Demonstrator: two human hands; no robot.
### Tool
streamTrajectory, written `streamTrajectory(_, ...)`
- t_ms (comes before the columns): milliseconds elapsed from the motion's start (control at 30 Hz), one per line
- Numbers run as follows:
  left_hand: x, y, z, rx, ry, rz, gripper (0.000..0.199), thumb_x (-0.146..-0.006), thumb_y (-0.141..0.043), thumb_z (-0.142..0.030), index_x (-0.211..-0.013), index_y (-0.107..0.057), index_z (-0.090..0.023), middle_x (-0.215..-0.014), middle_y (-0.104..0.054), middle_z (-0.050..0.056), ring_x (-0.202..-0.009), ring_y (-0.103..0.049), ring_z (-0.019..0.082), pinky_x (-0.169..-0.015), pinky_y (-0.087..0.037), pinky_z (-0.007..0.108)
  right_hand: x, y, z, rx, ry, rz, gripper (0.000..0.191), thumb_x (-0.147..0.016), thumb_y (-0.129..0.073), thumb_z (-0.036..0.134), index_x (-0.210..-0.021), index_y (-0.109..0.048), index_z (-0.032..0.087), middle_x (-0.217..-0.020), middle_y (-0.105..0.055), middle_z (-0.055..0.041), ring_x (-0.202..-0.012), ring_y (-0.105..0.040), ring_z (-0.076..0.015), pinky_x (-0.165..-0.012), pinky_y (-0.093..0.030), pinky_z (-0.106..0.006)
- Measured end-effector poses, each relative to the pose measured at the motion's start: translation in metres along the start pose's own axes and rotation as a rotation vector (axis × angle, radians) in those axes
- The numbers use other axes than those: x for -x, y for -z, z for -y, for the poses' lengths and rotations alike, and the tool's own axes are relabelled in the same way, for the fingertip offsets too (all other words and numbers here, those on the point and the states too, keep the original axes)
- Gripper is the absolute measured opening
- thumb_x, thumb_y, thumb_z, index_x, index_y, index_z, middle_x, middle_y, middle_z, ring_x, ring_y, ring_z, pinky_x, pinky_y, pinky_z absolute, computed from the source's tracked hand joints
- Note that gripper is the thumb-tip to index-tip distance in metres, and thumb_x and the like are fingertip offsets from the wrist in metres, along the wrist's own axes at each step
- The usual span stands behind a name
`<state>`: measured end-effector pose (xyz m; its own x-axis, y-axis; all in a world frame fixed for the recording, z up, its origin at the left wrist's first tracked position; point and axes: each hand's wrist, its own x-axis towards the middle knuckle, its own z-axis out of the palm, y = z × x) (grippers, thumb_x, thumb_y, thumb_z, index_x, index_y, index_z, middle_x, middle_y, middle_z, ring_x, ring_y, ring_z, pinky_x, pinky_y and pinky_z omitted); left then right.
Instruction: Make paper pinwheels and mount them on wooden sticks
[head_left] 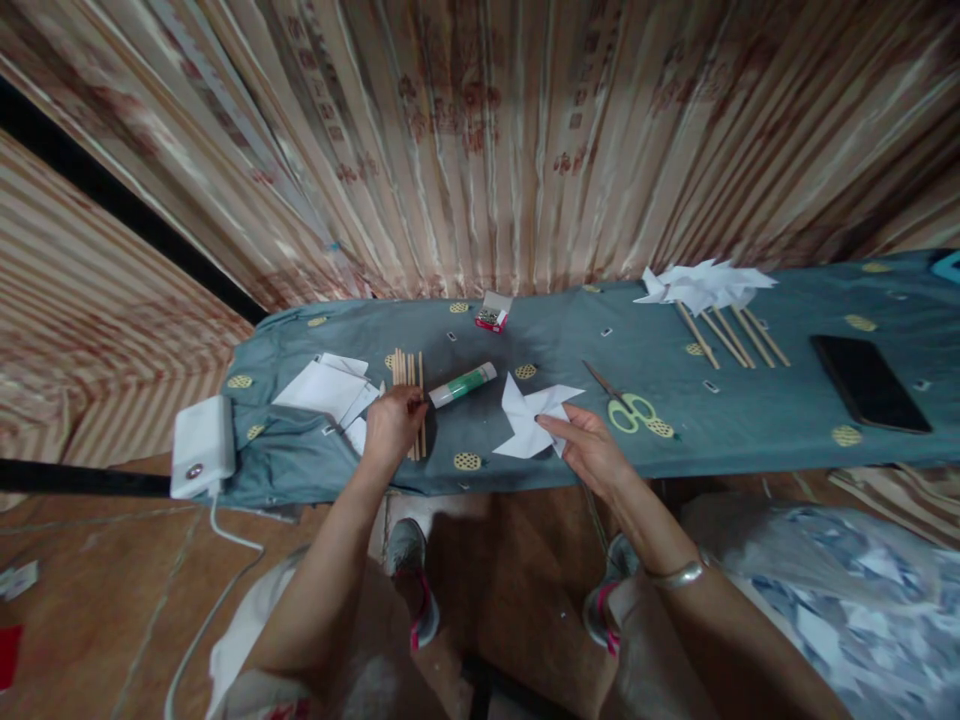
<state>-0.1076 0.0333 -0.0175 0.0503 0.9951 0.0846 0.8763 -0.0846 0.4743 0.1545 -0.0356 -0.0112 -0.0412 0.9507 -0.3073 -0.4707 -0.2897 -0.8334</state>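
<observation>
Taking the white paper pinwheel [525,435] as the clock's centre, it is lying between the two hands, just above the cloth's near edge, with the right hand [589,445] gripping it from four o'clock. That hand's thumb is pressing on top of the paper while the fingers are curling beneath. At nine o'clock the left hand [394,425] is bending its fingers over the wooden sticks [411,368], thumb and fingertips coming close together; whether it is pinching one, I cannot tell.

A green-labelled tube [465,383] is lying at ten o'clock, a small red box [492,318] is sitting open at eleven, and scissors [616,398] are resting at three. Farther out, pinwheels on sticks [709,285] are lying at two, a dark phone [870,382] at three, and white paper sheets [322,390] at nine. Blue-grey cloth [555,335] is spreading beneath everything.
</observation>
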Motion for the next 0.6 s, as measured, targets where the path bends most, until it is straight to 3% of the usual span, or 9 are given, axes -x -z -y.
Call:
streamTrajectory(167,0.003,-0.005,-0.009,0.045,0.020,-0.004,0.007,-0.073,-0.059,-0.019,-0.073,-0.066,-0.020,-0.084,-0.070,0.008,-0.083,-0.065,0.025,-0.076,-0.044,0.031,0.000,0.002,0.001,-0.008,0.003,0.004,0.032,-0.052,-0.091,0.037,-0.074,-0.075,0.020,-0.072,-0.077,-0.0011,-0.063,-0.070,-0.0173,-0.068,-0.055,-0.030)
streamTrajectory(367,-0.003,-0.008,-0.004,0.252,0.161,-0.102,0.013,-0.064,-0.062,-0.023,-0.076,-0.068,-0.020,-0.077,-0.071,0.006,-0.078,-0.066,0.026,-0.074,-0.044,0.032,0.002,0.006,0.001,-0.024,0.009,0.005,0.032,-0.054,-0.090,0.035,-0.077,-0.075,0.020,-0.075,-0.078,-0.0013,-0.066,-0.070,-0.0172,-0.071,-0.055,-0.030)
streamTrajectory(500,-0.004,-0.004,-0.003,0.498,0.280,-0.183,0.026,-0.062,-0.059,-0.030,-0.083,-0.067,-0.015,-0.066,-0.065,0.003,-0.062,-0.059,0.018,-0.063,-0.044,0.029,0.003,0.012,0.004,-0.039,0.041,-0.002,0.031,-0.056,-0.089,0.034,-0.079,-0.076,0.020,-0.078,-0.078,-0.0018,-0.069,-0.071,-0.0176,-0.072,-0.057,-0.029)
streamTrajectory(600,0.011,0.004,-0.019,0.674,0.315,-0.221,0.031,-0.063,-0.060,-0.039,-0.082,-0.065,-0.015,-0.063,-0.061,-0.001,-0.055,-0.053,0.012,-0.058,-0.043,0.025,0.004,0.019,0.008,-0.051,0.069,0.000,0.033,-0.056,-0.089,0.034,-0.081,-0.076,0.019,-0.080,-0.079,-0.0026,-0.072,-0.073,-0.0187,-0.073,-0.057,-0.029)
